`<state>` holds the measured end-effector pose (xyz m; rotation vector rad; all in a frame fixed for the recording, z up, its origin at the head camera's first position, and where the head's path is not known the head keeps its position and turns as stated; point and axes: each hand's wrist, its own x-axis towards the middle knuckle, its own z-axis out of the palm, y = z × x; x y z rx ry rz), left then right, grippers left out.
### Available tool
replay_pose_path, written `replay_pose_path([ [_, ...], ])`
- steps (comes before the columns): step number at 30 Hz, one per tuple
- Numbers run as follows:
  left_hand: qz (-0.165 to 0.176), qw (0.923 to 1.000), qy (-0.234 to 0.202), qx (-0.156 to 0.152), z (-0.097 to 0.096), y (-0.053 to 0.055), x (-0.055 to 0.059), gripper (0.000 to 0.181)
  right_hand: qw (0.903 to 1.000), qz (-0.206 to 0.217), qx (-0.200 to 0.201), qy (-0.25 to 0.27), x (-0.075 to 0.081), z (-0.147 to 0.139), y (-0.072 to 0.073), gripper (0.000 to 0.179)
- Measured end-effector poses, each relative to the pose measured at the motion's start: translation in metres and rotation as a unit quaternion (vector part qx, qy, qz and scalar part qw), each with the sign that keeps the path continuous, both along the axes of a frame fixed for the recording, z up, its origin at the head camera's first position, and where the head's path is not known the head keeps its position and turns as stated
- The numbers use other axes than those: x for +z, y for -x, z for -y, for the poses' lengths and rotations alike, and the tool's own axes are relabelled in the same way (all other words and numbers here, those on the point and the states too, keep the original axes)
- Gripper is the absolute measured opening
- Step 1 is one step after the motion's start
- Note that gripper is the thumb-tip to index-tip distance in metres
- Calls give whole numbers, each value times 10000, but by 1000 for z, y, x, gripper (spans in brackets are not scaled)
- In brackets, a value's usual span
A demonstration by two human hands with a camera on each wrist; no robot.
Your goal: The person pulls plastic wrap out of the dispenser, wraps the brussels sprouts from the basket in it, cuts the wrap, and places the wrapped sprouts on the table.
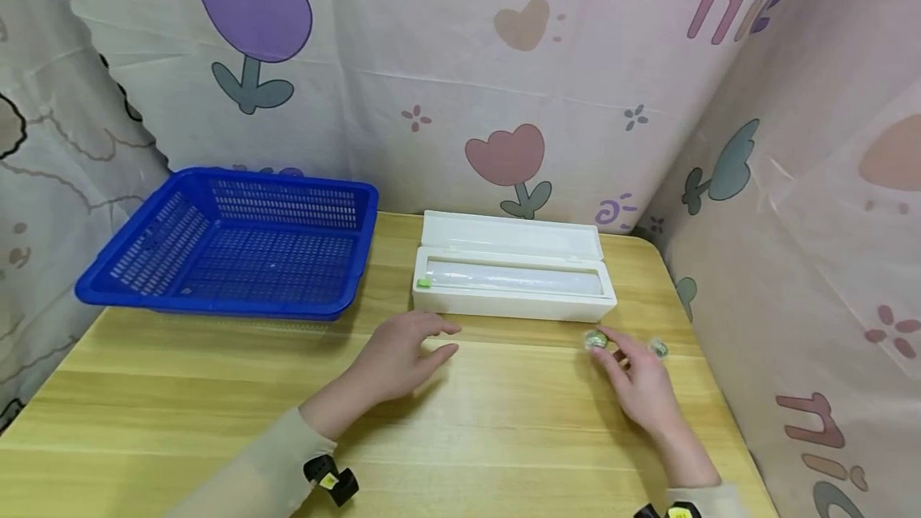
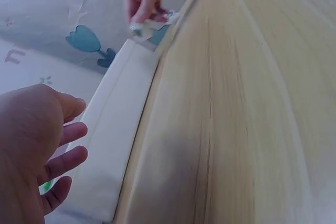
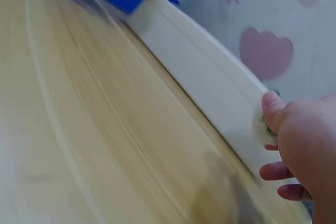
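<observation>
My right hand [image 1: 643, 384] pinches a small round greenish thing in clear wrap [image 1: 596, 340] between thumb and fingertips, just in front of the right end of a white cling film box [image 1: 514, 306]. In the right wrist view the wrapped thing [image 3: 264, 124] shows beside the thumb. A second small wrapped thing [image 1: 658, 348] appears just right of that hand. The box's lid [image 1: 511, 234] is tipped back, and a film roll [image 1: 514, 276] lies inside. My left hand [image 1: 399, 354] holds nothing, its fingers loosely bent near the box's front left corner.
A blue plastic basket [image 1: 248, 306] stands on the table's left side. The wooden table [image 1: 496, 422] ends at a right edge close to the right arm. A patterned curtain [image 1: 403, 38] hangs behind the table and along both sides.
</observation>
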<state>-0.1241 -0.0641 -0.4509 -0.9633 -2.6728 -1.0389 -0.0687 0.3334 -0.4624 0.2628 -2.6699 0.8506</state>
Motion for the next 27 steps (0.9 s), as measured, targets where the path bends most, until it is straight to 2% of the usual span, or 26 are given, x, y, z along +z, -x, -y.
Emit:
replay_pose_path([
  [4,-2,9998,129,160,10,-3,2,28,9990,154,-399,-94,-6,-18,2,31],
  [9,-147,9996,147,167,18,-7,3,31,9956,489,-771,-217,-15,-29,2,34],
  [15,-321,9989,248,245,23,-8,2,34,9939,645,-855,-244,-18,-32,1,38],
  [20,-552,9970,439,322,26,-10,4,48,9919,742,-923,-460,-14,-32,-2,45],
  [23,-773,9953,497,304,27,-12,8,57,9920,542,-970,-606,-9,-32,-2,48],
  [27,-1280,9894,611,299,29,-13,16,67,9923,-229,-963,-742,-1,-26,-2,44],
])
